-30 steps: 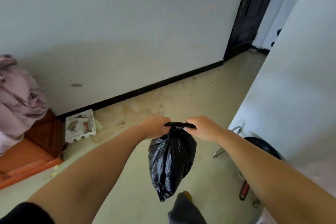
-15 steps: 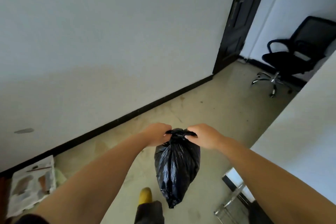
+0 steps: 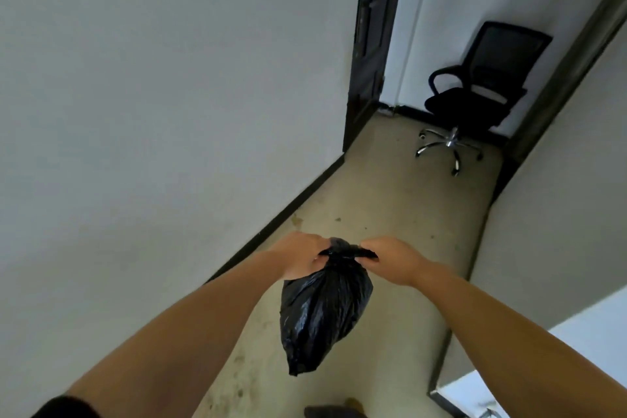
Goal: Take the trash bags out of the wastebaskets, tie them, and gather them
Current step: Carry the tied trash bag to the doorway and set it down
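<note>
Right now I have one black trash bag [image 3: 324, 310] out of its wastebasket and hanging in the air above the floor [image 3: 400, 214] of the hallway, its neck already gathered into a knot, so I judge the tying close to finished while the gathering is left, and no other bag or basket shows. My left hand [image 3: 300, 260] is curled tight round the twisted neck on one side, and my right hand [image 3: 386, 258] pinches the short free end on the other, both pulling outward.
</note>
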